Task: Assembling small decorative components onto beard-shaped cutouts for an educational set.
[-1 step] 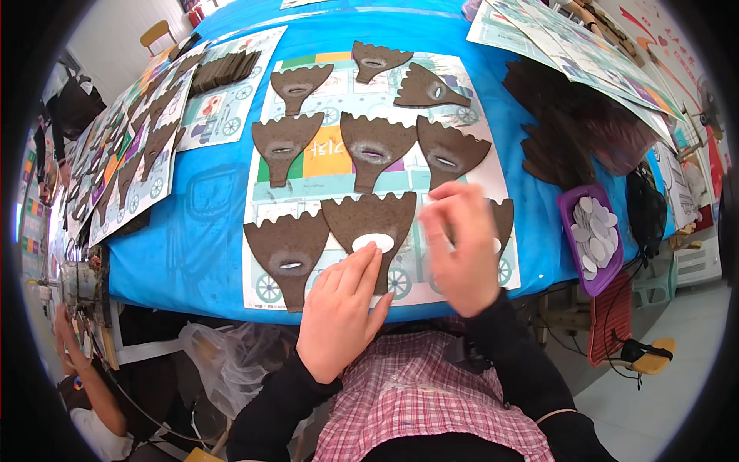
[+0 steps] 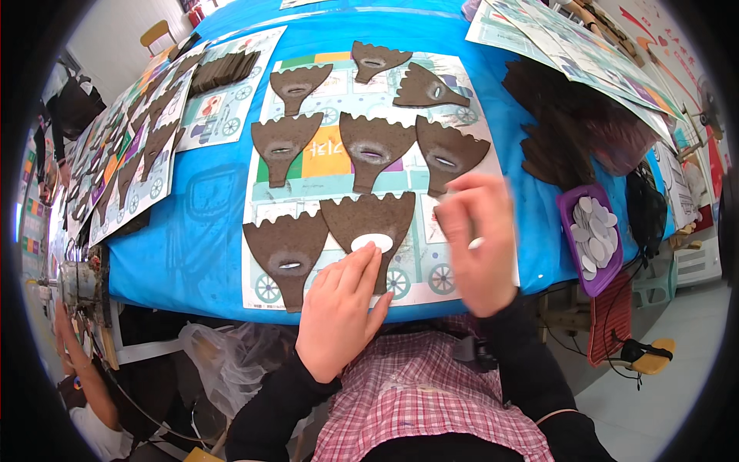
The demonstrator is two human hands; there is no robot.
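My left hand (image 2: 339,312) lies with fingers stretched out, its fingertips pressing a white oval pad (image 2: 372,243) on a brown fan-shaped piece (image 2: 368,212) with a scalloped top edge. My right hand (image 2: 483,245) is over the right side of the printed board (image 2: 423,289), its fingers smeared by motion. A small white piece (image 2: 476,243) shows against its palm; whether it is gripped I cannot tell. To the left lies another brown piece (image 2: 279,246) with a slit. Several similar pieces, such as the middle one (image 2: 376,142), lie in rows farther up the board.
A purple basket (image 2: 567,223) of white ovals stands at the right table edge. Beyond it are dark brown pieces (image 2: 539,115) and stacked printed boards (image 2: 570,50). Boards with more brown pieces (image 2: 158,146) lie at left on the blue cover (image 2: 208,192). Another person's hand (image 2: 69,339) shows lower left.
My right hand has shifted to the right and now hides the brown piece seen beside it before. My left hand has stayed on the white oval.
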